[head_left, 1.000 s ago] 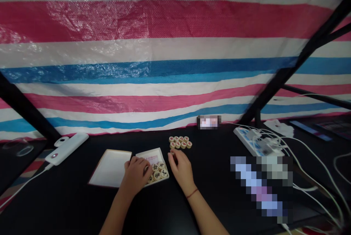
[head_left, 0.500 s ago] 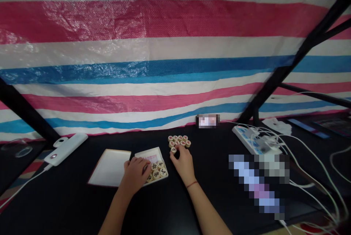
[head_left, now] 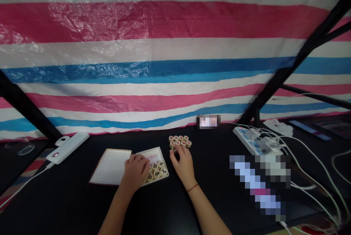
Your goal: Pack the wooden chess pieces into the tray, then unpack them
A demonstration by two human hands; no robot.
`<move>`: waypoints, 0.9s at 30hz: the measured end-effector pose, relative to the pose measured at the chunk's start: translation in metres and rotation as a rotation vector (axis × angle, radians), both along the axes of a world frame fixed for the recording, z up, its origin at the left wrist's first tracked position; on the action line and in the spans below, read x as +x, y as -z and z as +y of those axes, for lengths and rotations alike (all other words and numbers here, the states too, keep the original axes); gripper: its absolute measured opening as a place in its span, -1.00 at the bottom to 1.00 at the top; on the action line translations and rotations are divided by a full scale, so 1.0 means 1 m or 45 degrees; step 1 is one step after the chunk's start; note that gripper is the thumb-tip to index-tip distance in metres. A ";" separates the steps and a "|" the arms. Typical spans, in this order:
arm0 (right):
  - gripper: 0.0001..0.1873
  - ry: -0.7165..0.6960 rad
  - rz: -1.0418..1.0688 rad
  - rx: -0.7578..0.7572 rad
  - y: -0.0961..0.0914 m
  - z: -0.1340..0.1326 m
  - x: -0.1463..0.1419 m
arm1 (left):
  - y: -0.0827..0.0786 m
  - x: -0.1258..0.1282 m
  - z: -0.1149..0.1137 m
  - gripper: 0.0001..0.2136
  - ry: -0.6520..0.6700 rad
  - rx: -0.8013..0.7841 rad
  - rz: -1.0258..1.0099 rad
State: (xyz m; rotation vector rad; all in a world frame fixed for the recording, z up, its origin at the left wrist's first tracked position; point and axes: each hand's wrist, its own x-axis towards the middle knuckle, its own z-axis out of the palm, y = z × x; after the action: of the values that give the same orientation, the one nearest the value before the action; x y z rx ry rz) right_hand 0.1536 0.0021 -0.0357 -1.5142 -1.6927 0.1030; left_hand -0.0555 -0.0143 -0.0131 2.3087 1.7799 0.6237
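My left hand point(head_left: 136, 172) rests with curled fingers on the near left part of a small white box tray point(head_left: 153, 151) that holds several round wooden chess pieces point(head_left: 157, 170). My right hand point(head_left: 182, 163) reaches forward on the black table, its fingertips pinched on a piece at the near edge of a cluster of round wooden pieces with red marks point(head_left: 180, 141). The piece under the fingers is mostly hidden. A flat white box lid point(head_left: 111, 166) lies just left of the tray.
A white power bank point(head_left: 67, 147) with a cable lies at the left. A power strip point(head_left: 253, 143) with many white cables sits at the right, near blurred patches. A striped tarp hangs behind the table, crossed by black bars.
My right hand has moved forward from beside the tray to the cluster of pieces and set its fingers on one there. My left hand stays on the tray.
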 end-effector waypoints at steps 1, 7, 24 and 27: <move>-0.73 -0.090 -0.002 -0.028 -0.004 -0.003 -0.003 | 0.001 -0.001 0.001 -0.77 -0.005 0.041 0.015; -0.55 -0.364 -0.203 -0.287 -0.012 -0.007 -0.022 | 0.010 -0.005 0.004 -0.74 0.092 0.125 0.055; -0.60 -0.286 -0.090 -0.128 -0.009 -0.009 -0.021 | -0.007 -0.003 0.002 -0.78 0.130 -0.155 -0.181; -0.72 -0.345 -0.091 0.047 -0.015 -0.015 -0.022 | -0.009 0.001 0.002 -0.76 0.204 -0.056 -0.352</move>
State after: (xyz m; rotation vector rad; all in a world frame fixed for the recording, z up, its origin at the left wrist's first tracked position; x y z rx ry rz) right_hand 0.1316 -0.0128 -0.0210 -1.2675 -1.9399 0.1608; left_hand -0.0550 -0.0128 -0.0040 2.1844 1.4559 0.8204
